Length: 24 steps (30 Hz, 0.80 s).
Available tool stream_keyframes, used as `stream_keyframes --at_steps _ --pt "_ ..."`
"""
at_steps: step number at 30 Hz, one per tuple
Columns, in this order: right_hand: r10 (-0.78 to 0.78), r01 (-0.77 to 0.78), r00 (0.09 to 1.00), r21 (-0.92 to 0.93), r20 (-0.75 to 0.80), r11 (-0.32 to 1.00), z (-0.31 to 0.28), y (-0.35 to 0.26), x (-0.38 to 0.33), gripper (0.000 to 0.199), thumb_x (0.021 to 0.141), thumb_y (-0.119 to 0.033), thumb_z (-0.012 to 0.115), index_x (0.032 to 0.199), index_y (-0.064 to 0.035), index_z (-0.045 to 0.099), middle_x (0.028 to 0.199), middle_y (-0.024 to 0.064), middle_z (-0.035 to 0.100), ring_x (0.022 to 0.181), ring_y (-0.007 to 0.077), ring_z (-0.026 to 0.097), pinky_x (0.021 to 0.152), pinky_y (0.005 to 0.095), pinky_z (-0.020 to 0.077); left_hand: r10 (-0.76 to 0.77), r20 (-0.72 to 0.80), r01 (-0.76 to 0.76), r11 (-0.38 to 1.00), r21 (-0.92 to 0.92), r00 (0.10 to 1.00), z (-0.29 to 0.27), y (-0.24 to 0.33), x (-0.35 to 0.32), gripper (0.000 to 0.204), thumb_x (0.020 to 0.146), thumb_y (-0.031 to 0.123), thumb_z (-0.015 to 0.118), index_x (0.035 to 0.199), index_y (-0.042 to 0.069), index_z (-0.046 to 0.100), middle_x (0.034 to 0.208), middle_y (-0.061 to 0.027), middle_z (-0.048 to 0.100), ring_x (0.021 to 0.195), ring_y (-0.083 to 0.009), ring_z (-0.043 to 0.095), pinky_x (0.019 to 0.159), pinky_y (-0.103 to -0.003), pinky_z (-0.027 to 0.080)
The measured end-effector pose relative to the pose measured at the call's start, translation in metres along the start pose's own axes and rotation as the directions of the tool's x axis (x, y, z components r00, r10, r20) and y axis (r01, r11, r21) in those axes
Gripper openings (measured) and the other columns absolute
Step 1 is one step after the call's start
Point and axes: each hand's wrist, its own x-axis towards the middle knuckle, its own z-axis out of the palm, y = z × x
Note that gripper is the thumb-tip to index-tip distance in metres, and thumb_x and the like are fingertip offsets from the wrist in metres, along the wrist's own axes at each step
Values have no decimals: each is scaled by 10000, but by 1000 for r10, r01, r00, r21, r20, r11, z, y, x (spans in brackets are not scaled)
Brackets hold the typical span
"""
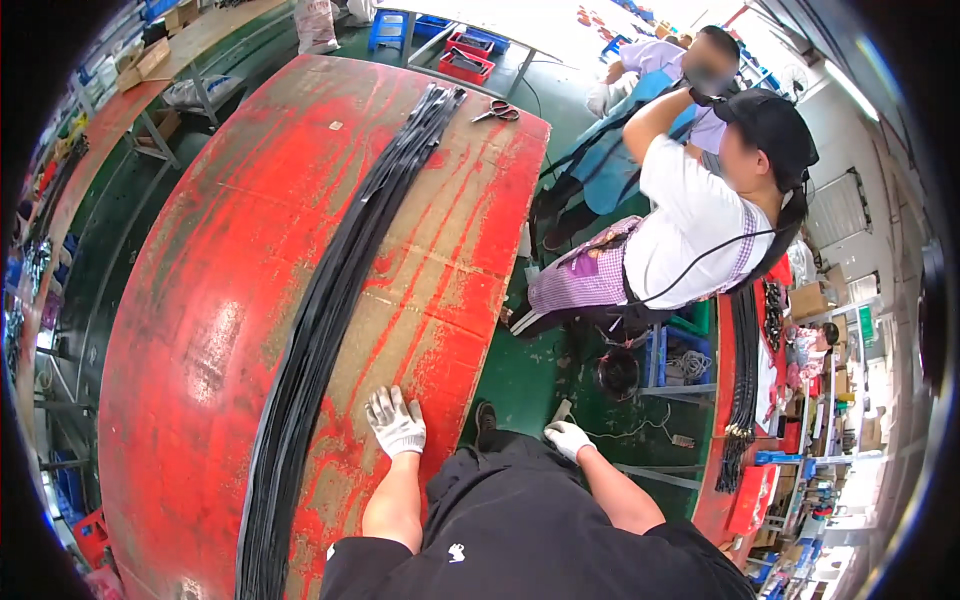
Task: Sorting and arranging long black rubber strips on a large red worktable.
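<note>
A red worktable (215, 330), its surface scuffed to brown, spans a workshop floor beside 2 co-workers, 1 in a white shirt (690, 230) and 1 in a blue apron (600, 180). A long bundle of black strips (325, 310) runs lengthwise along the table. 2 gloved hands are well apart: the left hand (397, 425) lies spread on the tabletop, right of the bundle; the right hand (568, 438) hangs off the table, its grip unclear. Scissors (503, 110) rest near the far edge.

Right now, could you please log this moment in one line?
left hand: spread over red table | right hand: off table | black strips: lengthwise | scissors: far end
</note>
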Motion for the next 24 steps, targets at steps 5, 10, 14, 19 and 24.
stream_keyframes --at_steps 5,10,14,19,24 --pt "-11 11 1000 13 -5 1000 3 8 5 485 1003 -414 584 1306 -59 716 1344 181 709 1290 344 638 1108 409 480 7 -23 -7 1000 -5 1000 -2 3 0 564 950 367 672 1430 98 546 1544 -191 471 1479 -394 400 1258 -581 276" --pt "-14 14 1000 12 -7 1000 -2 2 4 480 1005 -422 591 1303 -67 715 1330 177 714 1287 344 643 1100 413 489 1 -5 -1 1000 6 1000 -3 2 1 548 961 375 659 1422 98 555 1538 -194 476 1474 -400 405 1256 -594 278" --pt "-30 30 999 -9 -12 1000 -1 6 7 486 1005 -429 587 1303 -67 716 1332 174 715 1288 342 643 1100 413 489 14 -21 -14 1000 1 1000 -3 3 1 552 959 372 660 1426 99 545 1532 -192 479 1476 -399 402 1254 -593 280" --pt "-41 41 999 -27 -11 999 1 13 13 489 1007 -432 586 1305 -65 714 1340 174 711 1289 339 643 1101 412 489 14 -16 -14 1000 7 1000 -3 3 1 563 958 376 663 1433 102 537 1536 -189 476 1474 -398 403 1253 -590 281" --pt "-21 21 1000 -11 -6 1000 4 19 14 496 1009 -438 588 1315 -68 711 1347 170 709 1293 338 640 1104 412 487 6 -6 -6 1000 23 1000 -4 4 0 563 959 380 663 1436 108 536 1543 -189 473 1473 -396 405 1251 -587 281"
